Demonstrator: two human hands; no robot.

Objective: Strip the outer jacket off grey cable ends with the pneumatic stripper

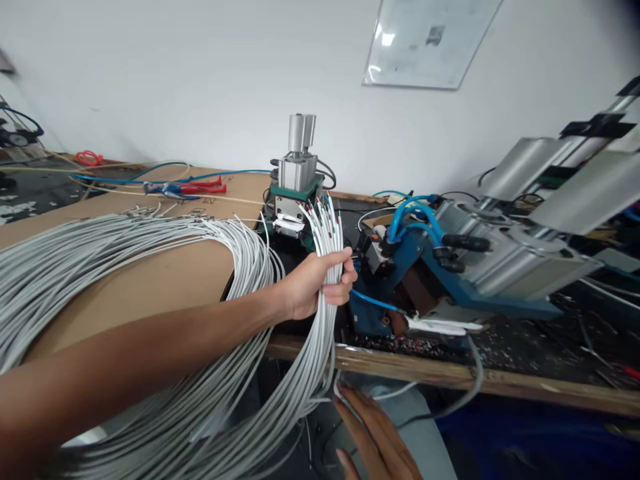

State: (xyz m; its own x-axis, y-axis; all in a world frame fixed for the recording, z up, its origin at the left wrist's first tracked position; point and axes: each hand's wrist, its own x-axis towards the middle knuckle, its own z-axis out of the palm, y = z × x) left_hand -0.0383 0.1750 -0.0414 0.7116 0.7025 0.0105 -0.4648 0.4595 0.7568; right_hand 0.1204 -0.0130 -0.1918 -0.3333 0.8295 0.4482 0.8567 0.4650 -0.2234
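Left hand point(320, 283) — around wire bundle point(327, 233)

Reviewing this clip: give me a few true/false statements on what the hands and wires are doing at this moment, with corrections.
1. The left hand grips a bundle of grey wires. True.
2. The wire ends point down at the floor. False: they point up, beside the small press machine.
3. The right hand holds pliers. False: it is open and flat, low by the bench edge.
4. Blue hoses run over the blue machine. True.
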